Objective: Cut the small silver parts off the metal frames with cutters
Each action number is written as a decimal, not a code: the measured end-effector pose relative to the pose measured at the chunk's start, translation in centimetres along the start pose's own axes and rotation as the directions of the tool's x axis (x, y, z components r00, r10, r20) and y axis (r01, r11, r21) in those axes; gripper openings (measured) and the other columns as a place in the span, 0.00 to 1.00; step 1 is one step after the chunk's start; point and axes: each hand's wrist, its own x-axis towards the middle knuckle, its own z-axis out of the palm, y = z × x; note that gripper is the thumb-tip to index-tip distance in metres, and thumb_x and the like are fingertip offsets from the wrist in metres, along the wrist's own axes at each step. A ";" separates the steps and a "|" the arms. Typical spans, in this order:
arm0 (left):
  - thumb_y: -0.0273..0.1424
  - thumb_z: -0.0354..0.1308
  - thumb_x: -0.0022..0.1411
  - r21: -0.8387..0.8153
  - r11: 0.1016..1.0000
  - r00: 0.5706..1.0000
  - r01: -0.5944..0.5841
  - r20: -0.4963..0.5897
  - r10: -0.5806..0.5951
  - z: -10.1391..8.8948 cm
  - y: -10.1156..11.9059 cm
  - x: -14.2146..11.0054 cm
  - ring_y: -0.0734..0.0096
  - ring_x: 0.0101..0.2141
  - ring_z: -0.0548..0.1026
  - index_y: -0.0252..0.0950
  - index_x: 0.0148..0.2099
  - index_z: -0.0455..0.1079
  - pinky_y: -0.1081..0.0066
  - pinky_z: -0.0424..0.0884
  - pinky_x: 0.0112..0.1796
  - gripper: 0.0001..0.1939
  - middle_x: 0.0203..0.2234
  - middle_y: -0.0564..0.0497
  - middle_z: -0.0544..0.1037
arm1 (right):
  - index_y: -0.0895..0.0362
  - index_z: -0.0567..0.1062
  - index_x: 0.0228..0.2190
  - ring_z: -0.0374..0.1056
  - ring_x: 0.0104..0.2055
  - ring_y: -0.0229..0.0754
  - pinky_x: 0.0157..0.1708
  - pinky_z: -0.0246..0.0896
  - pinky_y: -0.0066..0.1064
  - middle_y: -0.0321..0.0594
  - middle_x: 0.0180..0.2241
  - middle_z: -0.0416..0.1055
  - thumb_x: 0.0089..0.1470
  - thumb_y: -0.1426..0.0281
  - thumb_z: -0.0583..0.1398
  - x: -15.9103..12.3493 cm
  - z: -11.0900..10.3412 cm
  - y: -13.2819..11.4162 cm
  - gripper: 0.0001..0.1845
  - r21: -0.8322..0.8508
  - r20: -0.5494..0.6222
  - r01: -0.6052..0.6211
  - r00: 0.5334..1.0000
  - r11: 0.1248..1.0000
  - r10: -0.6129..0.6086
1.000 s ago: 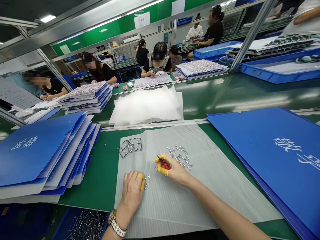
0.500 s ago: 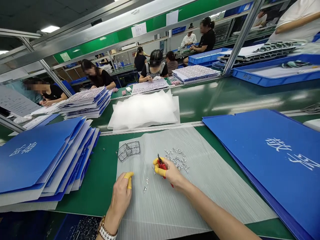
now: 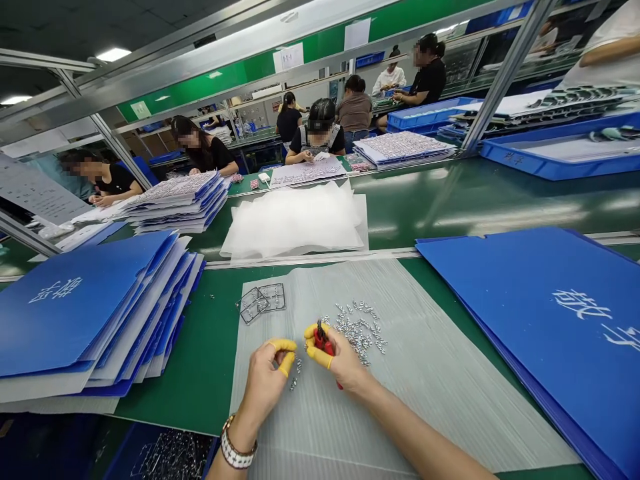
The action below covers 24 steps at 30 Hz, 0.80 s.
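Note:
My right hand (image 3: pixel 343 360) is closed around red-handled nippers (image 3: pixel 320 337), their dark jaws pointing up and away. Yellow finger cots cover its thumb and forefinger, whose tips come together beside the tool; a small part there is hard to make out. Just to the left, my left hand (image 3: pixel 267 380) has its yellow-covered thumb and forefinger curled into a pinch. Whether something tiny is between them cannot be seen. Several small shiny parts (image 3: pixel 293 382) lie right beside these fingertips. Behind my right hand spreads a loose heap of similar silvery parts (image 3: pixel 363 330).
Two dark sprue frames (image 3: pixel 261 303) overlap on the translucent foam sheet (image 3: pixel 400 413). Blue folders flank it: a stack (image 3: pixel 100 300) left, more (image 3: pixel 530 280) right. White sheets (image 3: pixel 295 220) lie beyond the rail. A bin of dark sprues (image 3: pixel 170 453) sits below. Co-workers (image 3: pixel 317 133) sit opposite.
My left hand has moved right and forward, its thumb and forefinger closing near the small parts and my right hand. The right hand keeps the nippers nearly in place. The view has shifted slightly.

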 end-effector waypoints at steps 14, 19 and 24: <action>0.30 0.58 0.54 -0.262 0.954 0.988 0.143 -0.025 -0.155 0.1 0.2 0.0 0.75 0.27 0.67 0.36 0.56 0.63 0.72 0.65 0.31 0.26 0.29 0.53 0.73 | 0.55 0.67 0.35 0.61 0.32 0.38 0.34 0.57 0.31 0.34 0.28 0.62 0.42 0.58 0.65 0.3 0.7 1.1 0.20 -0.067 0.012 -0.004 1.000 0.998 0.004; 0.29 0.58 0.52 -0.315 0.928 0.978 0.198 0.000 -0.209 0.4 0.4 0.2 0.76 0.26 0.66 0.35 0.55 0.63 0.73 0.65 0.30 0.26 0.28 0.54 0.73 | 0.55 0.67 0.35 0.61 0.32 0.38 0.35 0.58 0.32 0.33 0.28 0.62 0.43 0.60 0.64 0.2 0.5 1.2 0.19 -0.087 -0.026 0.005 1.000 0.996 -0.007; 0.28 0.58 0.52 -0.364 0.905 0.974 0.220 0.029 -0.226 0.9 0.4 0.5 0.76 0.26 0.68 0.34 0.53 0.64 0.74 0.66 0.28 0.25 0.27 0.54 0.73 | 0.55 0.67 0.35 0.63 0.33 0.39 0.35 0.60 0.32 0.34 0.30 0.65 0.45 0.63 0.62 0.0 -0.1 1.2 0.15 -0.188 -0.058 0.030 0.997 0.982 -0.041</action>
